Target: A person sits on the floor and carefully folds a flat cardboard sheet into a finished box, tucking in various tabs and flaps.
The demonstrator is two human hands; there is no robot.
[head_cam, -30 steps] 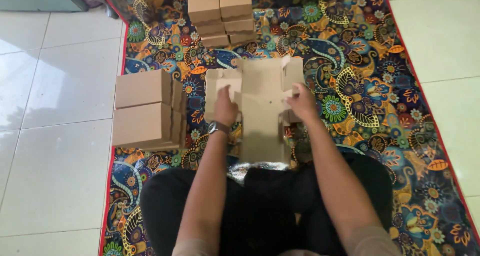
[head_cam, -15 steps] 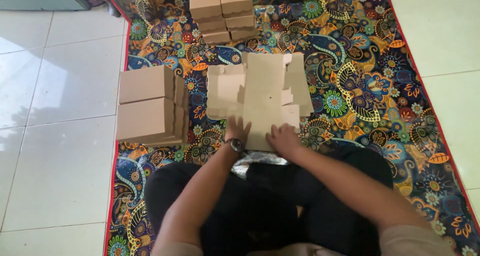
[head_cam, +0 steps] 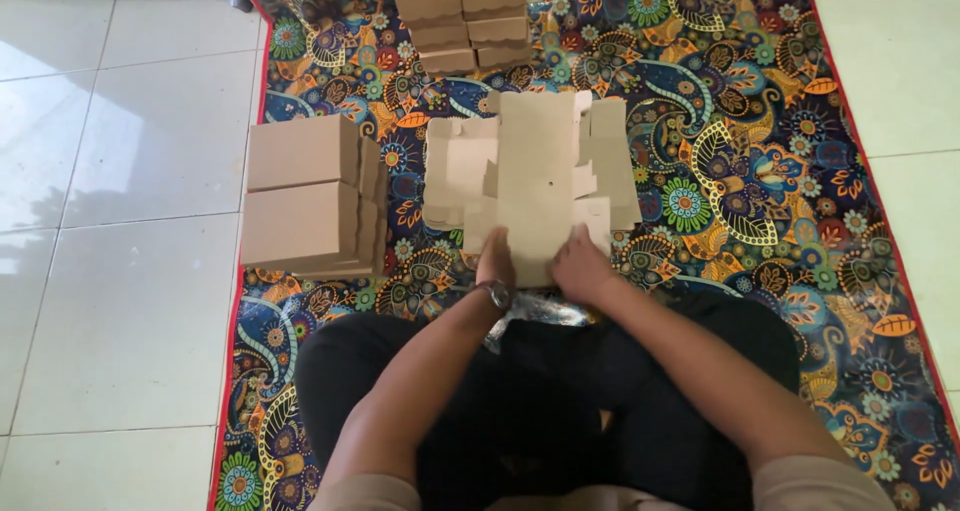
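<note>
Both hands — left hand (head_cam: 495,261), right hand (head_cam: 580,268) — lie open and flat on the near edge of the flat brown die-cut cardboard box blank (head_cam: 535,176) on the patterned floral mat (head_cam: 760,171); pressing evenly should crease it straight.

Brown cardboard blank (head_cam: 540,171); multicoloured paisley-floral mat (head_cam: 760,171); white tiles (head_cam: 130,301).

Home floor: white tiles (head_cam: 130,301), patterned rug (head_cam: 760,171).
</note>
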